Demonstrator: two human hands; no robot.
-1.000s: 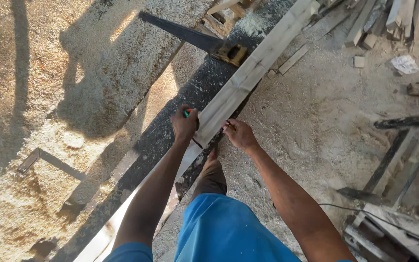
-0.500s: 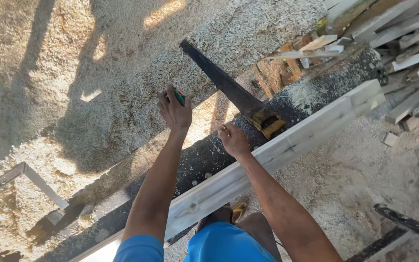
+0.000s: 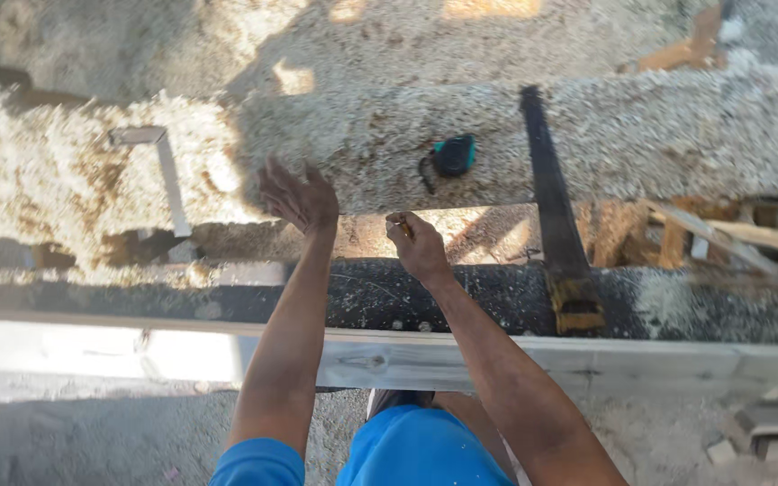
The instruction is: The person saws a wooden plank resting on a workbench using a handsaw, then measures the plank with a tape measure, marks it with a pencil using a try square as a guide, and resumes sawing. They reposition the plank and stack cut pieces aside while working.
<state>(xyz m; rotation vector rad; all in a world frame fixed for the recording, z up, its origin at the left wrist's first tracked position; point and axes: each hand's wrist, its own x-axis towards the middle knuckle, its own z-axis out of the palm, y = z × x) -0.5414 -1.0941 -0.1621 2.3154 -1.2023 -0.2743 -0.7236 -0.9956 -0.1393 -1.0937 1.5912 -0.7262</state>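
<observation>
single head-worn view, looking steeply down and slightly forward from above the person's own arms. the forearms enter from 6 o'clock, the left hand and right hand reaching toward 12 o'clock near frame centre. the pale plank crosses the lower frame from 9 to 3 o'clock, close to the lens; the sawdust-covered beam lies farther off toward 12 o'clock. the handsaw runs from 1 toward 4 o'clock. no second view is given, so nothing is shared. the frame is motion-blurred at its edges.
</observation>
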